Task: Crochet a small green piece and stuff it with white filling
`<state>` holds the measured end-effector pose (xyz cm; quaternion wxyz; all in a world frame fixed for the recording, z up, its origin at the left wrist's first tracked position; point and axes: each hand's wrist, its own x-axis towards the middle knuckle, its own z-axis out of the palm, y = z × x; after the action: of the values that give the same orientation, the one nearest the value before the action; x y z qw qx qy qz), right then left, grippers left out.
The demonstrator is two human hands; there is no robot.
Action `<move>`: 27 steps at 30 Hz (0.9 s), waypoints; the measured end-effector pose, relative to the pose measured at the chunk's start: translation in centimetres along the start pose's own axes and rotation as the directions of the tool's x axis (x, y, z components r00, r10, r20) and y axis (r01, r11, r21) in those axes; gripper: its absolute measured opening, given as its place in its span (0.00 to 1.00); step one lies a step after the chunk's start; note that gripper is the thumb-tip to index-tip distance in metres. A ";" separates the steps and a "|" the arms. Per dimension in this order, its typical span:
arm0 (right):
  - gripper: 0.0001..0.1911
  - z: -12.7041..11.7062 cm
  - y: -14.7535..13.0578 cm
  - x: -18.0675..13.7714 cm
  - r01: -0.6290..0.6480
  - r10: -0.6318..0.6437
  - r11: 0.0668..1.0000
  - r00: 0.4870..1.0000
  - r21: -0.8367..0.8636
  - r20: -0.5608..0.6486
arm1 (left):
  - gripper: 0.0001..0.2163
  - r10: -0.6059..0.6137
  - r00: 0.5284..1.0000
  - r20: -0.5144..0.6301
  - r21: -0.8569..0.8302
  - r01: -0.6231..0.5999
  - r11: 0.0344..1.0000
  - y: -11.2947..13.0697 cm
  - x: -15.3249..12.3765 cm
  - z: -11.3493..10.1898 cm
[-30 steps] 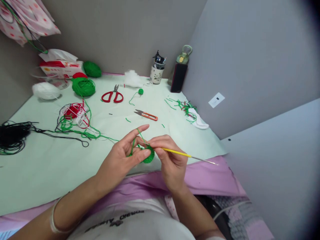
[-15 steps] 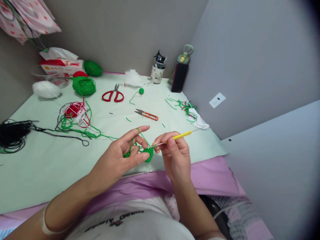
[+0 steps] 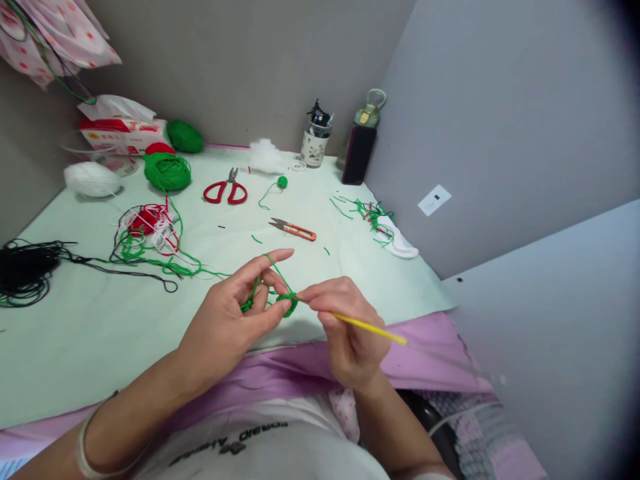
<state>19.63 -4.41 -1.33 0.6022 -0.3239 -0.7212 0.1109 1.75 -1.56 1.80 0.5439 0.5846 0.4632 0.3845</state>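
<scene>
My left hand [image 3: 235, 313] pinches a small green crochet piece [image 3: 289, 301] between thumb and middle finger. Its index finger is stretched out with a strand of green yarn [image 3: 277, 271] running over it. My right hand [image 3: 345, 320] is closed on a yellow-handled crochet hook [image 3: 370, 329], its tip at the green piece and its handle pointing down to the right. Both hands hover above the near edge of the pale green table [image 3: 90, 333].
Orange thread snips [image 3: 295, 230] and red scissors [image 3: 225, 191] lie beyond my hands. Green yarn balls [image 3: 167, 171], a white ball [image 3: 91, 179], a red, white and green tangle [image 3: 147, 233] and black yarn [image 3: 25, 270] sit left. A cup [image 3: 314, 145] and bottle [image 3: 361, 148] stand at the back.
My right hand has turned the hook: half a second ago its handle pointed up to the right, now it points down to the right. The left hand stays in place with the piece.
</scene>
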 end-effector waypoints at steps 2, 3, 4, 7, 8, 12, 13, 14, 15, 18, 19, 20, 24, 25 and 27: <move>0.09 0.1 -0.1 -0.1 0.108 -0.101 0.984 0.993 -0.142 0.058 | 0.24 0.030 0.998 -0.047 0.046 -0.028 0.999 0.1 -0.1 0.2; 0.08 0.2 0.0 -0.2 0.146 -0.131 0.966 0.988 -0.212 0.084 | 0.24 0.041 0.997 -0.059 0.062 -0.037 0.997 0.2 -0.1 0.4; 0.07 0.3 0.1 -0.4 0.181 -0.161 0.946 0.982 -0.270 0.096 | 0.25 0.050 0.997 -0.067 0.071 -0.045 0.996 0.2 -0.1 0.5; 0.07 0.9 0.5 -0.8 0.251 -0.243 0.894 0.967 -0.372 0.069 | 0.25 0.074 0.992 -0.106 0.083 -0.065 0.994 -0.1 -0.1 0.8; 0.07 1.0 0.6 -0.8 0.259 -0.257 0.889 0.965 -0.378 0.056 | 0.24 0.090 0.988 -0.126 0.093 -0.078 0.993 -0.3 -0.1 0.8; 0.08 1.0 0.9 -0.6 0.162 -0.154 0.959 0.987 -0.232 0.051 | 0.22 0.255 0.951 -0.174 0.207 -0.218 0.954 -1.0 -0.2 1.0; 0.08 0.9 1.0 -0.5 0.152 -0.146 0.968 0.988 -0.200 0.045 | 0.21 0.292 0.940 -0.175 0.230 -0.249 0.941 -1.1 -0.2 1.1; 0.08 0.9 1.0 -0.5 0.166 -0.162 0.966 0.986 -0.201 0.036 | 0.21 0.299 0.938 -0.177 0.232 -0.255 0.939 -1.1 -0.2 1.2; 0.08 0.9 1.1 -0.6 0.201 -0.199 0.951 0.979 -0.236 0.033 | 0.21 0.270 0.946 -0.180 0.210 -0.231 0.950 -1.1 -0.1 1.2; 0.11 1.3 1.5 -1.1 0.283 -0.281 0.873 0.958 -0.398 0.064 | 0.24 0.057 0.989 -0.138 0.029 -0.053 0.998 -0.6 0.2 1.3; 0.13 1.5 1.6 -1.2 0.282 -0.283 0.862 0.957 -0.421 0.062 | 0.26 -0.004 0.994 -0.106 -0.031 0.001 1.000 -0.5 0.3 1.3; 0.14 1.6 1.6 -1.3 0.274 -0.281 0.866 0.959 -0.419 0.046 | 0.27 -0.040 0.996 -0.078 -0.080 0.034 0.996 -0.4 0.3 1.3; 0.16 1.9 1.5 -1.5 0.253 -0.290 0.885 0.956 -0.392 -0.039 | 0.29 -0.057 0.998 -0.011 -0.248 0.052 0.967 -0.6 0.4 0.8; 0.17 1.8 1.4 -1.5 0.255 -0.287 0.870 0.958 -0.422 -0.013 | 0.29 -0.073 0.997 0.024 -0.307 0.077 0.949 -0.7 0.4 0.7; 0.21 1.6 1.2 -1.5 0.265 -0.281 0.843 0.959 -0.467 0.037 | 0.29 -0.128 0.983 0.129 -0.416 0.171 0.893 -0.8 0.5 0.4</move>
<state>18.60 -3.98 -3.63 0.5274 -0.3554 -0.7553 -0.1582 2.18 -1.23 0.93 0.7083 0.4327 0.3846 0.4040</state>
